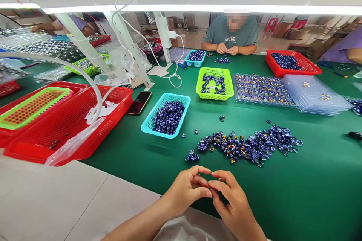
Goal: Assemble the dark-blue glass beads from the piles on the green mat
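My left hand [187,188] and my right hand [230,201] meet at the near edge of the green table [311,188]. Their fingertips are pinched together on something too small to make out. Just beyond them lies a long heap of dark blue beaded pieces [249,145], some with orange bits. A turquoise basket [166,115] filled with the same blue pieces stands to the left of the heap.
Red baskets [70,128] with a lime one inside sit at the left, a phone [139,102] beside them. A lime basket [215,83], clear plastic trays [313,96] and a red basket [292,64] stand farther back. A person in a green shirt [230,34] works opposite.
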`<state>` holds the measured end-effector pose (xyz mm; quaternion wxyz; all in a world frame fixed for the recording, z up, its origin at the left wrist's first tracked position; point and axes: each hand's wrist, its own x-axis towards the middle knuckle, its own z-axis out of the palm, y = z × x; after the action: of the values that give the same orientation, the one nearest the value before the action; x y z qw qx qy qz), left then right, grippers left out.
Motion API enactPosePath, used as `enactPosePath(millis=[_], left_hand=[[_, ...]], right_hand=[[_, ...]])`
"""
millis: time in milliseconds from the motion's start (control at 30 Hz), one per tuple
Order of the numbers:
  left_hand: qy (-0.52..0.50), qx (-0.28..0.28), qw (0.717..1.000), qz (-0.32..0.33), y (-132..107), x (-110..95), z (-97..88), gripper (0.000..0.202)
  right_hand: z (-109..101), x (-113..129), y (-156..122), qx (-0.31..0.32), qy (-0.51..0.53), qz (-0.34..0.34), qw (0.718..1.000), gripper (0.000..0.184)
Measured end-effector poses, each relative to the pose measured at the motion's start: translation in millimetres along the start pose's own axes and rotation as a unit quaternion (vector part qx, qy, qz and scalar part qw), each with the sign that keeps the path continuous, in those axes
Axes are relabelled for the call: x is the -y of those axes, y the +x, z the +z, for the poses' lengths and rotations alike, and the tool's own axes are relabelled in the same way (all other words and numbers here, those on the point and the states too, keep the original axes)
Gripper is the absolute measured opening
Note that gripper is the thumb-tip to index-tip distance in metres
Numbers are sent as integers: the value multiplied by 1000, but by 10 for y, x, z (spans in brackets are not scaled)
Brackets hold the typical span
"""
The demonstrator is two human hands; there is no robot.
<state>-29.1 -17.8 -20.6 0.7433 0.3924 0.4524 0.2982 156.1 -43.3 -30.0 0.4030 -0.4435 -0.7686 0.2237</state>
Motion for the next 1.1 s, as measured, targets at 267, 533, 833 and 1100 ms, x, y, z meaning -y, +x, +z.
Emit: enactPosePath(millis=[267,533,833,1100], left_hand=[[418,-121,883,178,154,-361,-387,29],[629,-82,769,82,580,-583,-546,18],[609,-94,784,79,559,-682,-544,13],[239,-53,962,123,372,-509,-23,21]], right_hand=[[-21,-82,-99,-2,40,79,996,18],[-10,-51,-128,13,77,117,990,14],[-75,-70,-157,-32,116,176,977,9],[-20,30,-102,-110,87,87,986,20]])
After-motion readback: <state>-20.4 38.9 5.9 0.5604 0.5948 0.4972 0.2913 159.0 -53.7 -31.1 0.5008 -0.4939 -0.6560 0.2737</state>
